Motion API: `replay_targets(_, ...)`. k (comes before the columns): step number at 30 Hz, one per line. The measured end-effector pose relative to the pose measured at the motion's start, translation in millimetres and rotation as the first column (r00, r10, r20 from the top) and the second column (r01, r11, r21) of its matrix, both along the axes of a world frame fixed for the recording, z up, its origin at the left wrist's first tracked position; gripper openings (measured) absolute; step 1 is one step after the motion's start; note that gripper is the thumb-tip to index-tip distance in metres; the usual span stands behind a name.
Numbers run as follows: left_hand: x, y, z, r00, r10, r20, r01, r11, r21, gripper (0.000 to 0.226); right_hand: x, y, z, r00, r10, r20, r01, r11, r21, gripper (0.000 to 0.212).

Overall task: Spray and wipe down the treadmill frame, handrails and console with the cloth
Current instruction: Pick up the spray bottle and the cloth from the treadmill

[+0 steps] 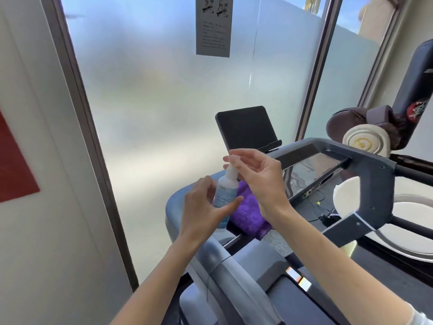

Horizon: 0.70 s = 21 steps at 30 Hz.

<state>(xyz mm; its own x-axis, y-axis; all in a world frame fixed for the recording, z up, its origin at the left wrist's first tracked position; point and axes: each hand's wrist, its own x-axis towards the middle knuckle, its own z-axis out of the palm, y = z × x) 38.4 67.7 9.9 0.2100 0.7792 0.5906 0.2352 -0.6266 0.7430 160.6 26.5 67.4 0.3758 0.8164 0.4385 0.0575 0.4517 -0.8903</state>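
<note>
Getting the sprayer ready, before any spraying or wiping.

The right hand (255, 177) pinches, fingers (232, 160) curled, at the nozzle top of the small white plastic spray bottle (223, 193), while the left hand (203, 207) wraps its body, held above the grey treadmill console (365, 167). The folded purple microfibre cloth (248, 212) lies on the console ledge just behind the bottle, untouched. The next move probably calls for freeing the nozzle, aiming at the frame, then taking up the cloth. Blur and fingers hide the nozzle, so cap or trigger cannot be told; the label is unreadable and the handrails are mostly cut off.
</note>
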Motion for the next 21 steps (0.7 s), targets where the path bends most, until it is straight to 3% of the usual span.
replay_targets(2,4,-2,-2,1.0,-0.008,-0.003,0.008,1.0,-0.03,0.049,7,-4,0,0.998,0.028,-0.058,-0.027,1.0,0.009,0.014)
replay_targets(6,7,-8,-1,0.981,-0.192,0.03,0.193,0.95,-0.244,0.059,15,-11,-1,0.991,0.05,-0.121,-0.045,0.998,0.039,0.016)
replay_targets(9,11,-11,-2,0.999,-0.003,0.052,0.009,0.994,-0.109,0.049,15,-11,-4,0.983,0.016,-0.182,-0.009,0.999,0.039,0.02)
replay_targets(12,14,-13,-4,0.978,0.208,-0.008,-0.207,0.974,0.097,0.051,15,-9,-8,0.97,0.005,-0.242,-0.003,1.0,0.008,0.011)
replay_targets(15,16,-17,-5,0.964,0.263,-0.04,-0.253,0.953,0.168,0.053,13,-5,-5,0.954,-0.012,-0.298,0.012,1.0,0.001,0.004)
replay_targets(21,11,-7,2,1.0,-0.007,0.019,0.009,0.998,-0.062,0.034,19,0,-3,0.977,0.055,-0.206,-0.038,0.995,0.088,0.012)
